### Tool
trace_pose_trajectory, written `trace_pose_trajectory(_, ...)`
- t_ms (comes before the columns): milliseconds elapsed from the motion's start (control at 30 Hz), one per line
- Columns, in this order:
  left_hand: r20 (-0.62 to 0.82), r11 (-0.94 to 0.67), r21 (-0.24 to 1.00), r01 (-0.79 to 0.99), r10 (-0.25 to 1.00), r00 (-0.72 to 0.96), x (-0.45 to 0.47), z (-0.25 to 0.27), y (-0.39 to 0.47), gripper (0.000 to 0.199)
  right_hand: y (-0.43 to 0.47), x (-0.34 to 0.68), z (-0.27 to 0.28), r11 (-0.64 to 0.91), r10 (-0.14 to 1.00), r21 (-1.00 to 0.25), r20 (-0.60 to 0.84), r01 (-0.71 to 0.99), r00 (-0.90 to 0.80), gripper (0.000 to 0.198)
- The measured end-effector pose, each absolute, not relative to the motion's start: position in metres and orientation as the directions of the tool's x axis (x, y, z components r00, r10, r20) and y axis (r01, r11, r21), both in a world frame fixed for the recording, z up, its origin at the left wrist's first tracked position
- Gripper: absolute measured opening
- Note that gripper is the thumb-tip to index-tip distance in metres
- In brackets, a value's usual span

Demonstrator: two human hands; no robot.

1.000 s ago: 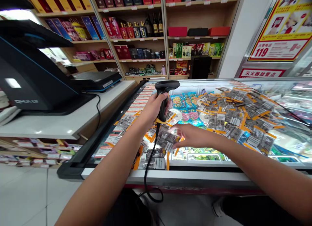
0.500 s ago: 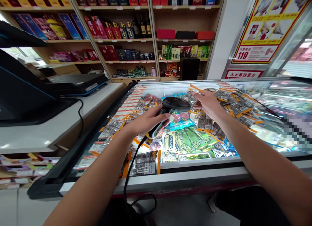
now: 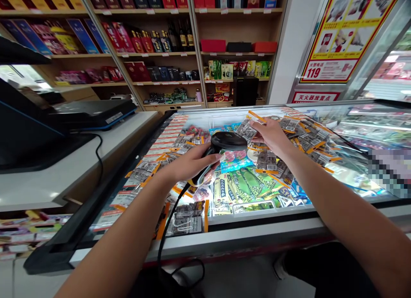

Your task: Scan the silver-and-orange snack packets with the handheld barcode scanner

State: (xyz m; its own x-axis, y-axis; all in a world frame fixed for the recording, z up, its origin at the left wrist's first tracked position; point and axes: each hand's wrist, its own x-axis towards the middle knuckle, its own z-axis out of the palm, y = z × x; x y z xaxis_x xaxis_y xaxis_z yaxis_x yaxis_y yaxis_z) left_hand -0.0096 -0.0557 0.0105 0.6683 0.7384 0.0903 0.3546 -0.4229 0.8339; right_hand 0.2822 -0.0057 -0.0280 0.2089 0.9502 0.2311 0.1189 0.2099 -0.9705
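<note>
My left hand [image 3: 195, 162] is wrapped round the grip of a black corded barcode scanner [image 3: 228, 139], its head pointing right. Between the thumb and fingers of my right hand [image 3: 269, 134], a small clear snack packet [image 3: 246, 129] with an orange edge is pinched, just beyond the scanner's head. Similar orange-edged packets [image 3: 308, 137] lie heaped on the glass to the right of my right hand. More of these packets [image 3: 146, 169] lie loosely on the left, and one packet [image 3: 189, 216] rests near the front edge.
Beneath the packets is a lit glass-topped freezer [image 3: 250, 226] with green and blue packages inside. The scanner's black cable [image 3: 170, 223] hangs over its front edge. A counter [image 3: 128, 139] bears a scale [image 3: 96, 111] on the left. Stocked shelves [image 3: 154, 54] stand behind.
The view has shifted slightly, so the scene sits a little further left. Both hands keep their holds on the scanner and the packet, with little other movement.
</note>
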Motion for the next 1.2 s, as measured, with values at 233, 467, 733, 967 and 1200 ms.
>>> trace_pose_trajectory(233, 0.239, -0.357, 0.925, 0.131, 0.814, 0.530, -0.006, 0.011, -0.047, 0.023, -0.006, 0.329, -0.019, 0.086, 0.775, -0.536, 0.565, 0.840, 0.281, 0.061)
trace_pose_trajectory(467, 0.270, -0.261, 0.963, -0.070, 0.920, 0.284, -0.007, 0.012, -0.036, 0.021, -0.012, 0.340, -0.014, -0.166, 0.627, -0.266, 0.714, 0.949, 0.310, 0.080)
trace_pose_trajectory(733, 0.261, -0.253, 0.965, -0.064, 0.948, 0.185, -0.009, 0.011, -0.034, 0.021, -0.081, 0.200, -0.027, 0.480, 0.846, -0.661, 0.172, 0.577, -0.505, 0.042)
trace_pose_trajectory(967, 0.232, -0.225, 0.973, -0.056, 0.957, 0.177, -0.010, 0.012, -0.037, 0.023, -0.132, 0.147, -0.054, 0.594, 0.770, -0.462, 0.090, 0.659, -0.631, 0.072)
trace_pose_trajectory(1200, 0.226, -0.220, 0.974, -0.049, 0.948, 0.225, -0.010, 0.012, -0.036, 0.022, -0.125, 0.156, -0.053, 0.551, 0.739, -0.621, 0.054, 0.557, -0.671, 0.047)
